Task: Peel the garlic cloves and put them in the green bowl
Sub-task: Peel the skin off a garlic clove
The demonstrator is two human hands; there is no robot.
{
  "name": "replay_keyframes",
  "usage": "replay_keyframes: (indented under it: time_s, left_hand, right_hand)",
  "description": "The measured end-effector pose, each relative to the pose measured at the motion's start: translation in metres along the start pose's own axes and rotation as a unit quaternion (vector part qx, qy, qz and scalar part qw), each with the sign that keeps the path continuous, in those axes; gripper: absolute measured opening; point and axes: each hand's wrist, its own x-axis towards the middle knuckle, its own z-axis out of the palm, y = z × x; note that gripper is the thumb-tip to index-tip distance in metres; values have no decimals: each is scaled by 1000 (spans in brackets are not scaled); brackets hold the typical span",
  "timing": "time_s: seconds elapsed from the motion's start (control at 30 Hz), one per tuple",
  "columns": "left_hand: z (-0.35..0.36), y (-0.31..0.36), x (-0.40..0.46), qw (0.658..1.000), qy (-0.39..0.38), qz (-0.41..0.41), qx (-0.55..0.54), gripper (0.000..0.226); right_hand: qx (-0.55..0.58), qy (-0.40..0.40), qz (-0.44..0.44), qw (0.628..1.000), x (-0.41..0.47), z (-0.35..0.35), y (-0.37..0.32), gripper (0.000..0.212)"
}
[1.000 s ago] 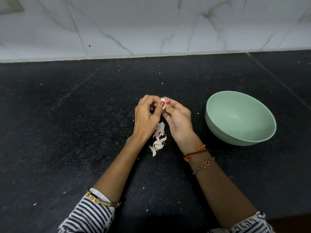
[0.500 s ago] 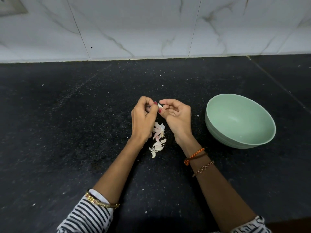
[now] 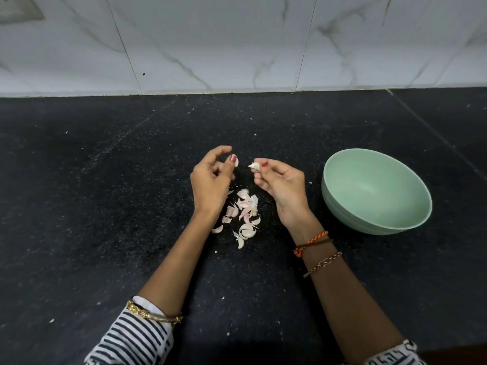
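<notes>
Hands (image 3: 210, 180) parted, black counter (image 3: 105, 206), perhaps marble wall (image 3: 237, 43)

This is a home kitchen: a black speckled stone desk (image 3: 105, 206) meets a wall of white marble-veined tiles (image 3: 210, 43), with garlic cloves and papery skins (image 3: 243, 214) heaped beside a green bowl (image 3: 342, 206).

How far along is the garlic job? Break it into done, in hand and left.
Done: nothing shows inside the green bowl, though loose skins lie among the pile on the black counter.
In hand: the right hand pinches a garlic clove; the left hand holds a bit of skin at its thumb.
Left: finish that clove, drop it in the bowl, then peel the cloves in the pile.
</notes>
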Motion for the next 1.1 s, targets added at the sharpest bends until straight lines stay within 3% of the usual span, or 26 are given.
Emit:
replay_keyframes:
  time_s: [0.27,0.5,0.63,0.8,0.93,1.1]
  left_hand:
    - [3,7,-5,992,-117,7,-44,9]
    - [3,2,-4,994,-73,79,33,11]
    - [2,4,-4,994,-40,88,42,14]
    - [2,4,-2,999,-47,4,5,14]
    - [-1,1,1,998,-27,-55,-33,26]
    - [8,8,-4,995,-41,-70,-61,29]
  right_hand:
    - [8,14,20,1000,-1,0,1,7]
    - [-17,-11,-14,1000,-2,-1,0,3]
    - [-19,-38,-35,998,-3,0,0,11]
    - [5,1,-9,1000,-1,-1,0,6]
    - [4,-5,-4,1000,0,0,4,9]
    - [-54,-23,-30,998,0,2,5,18]
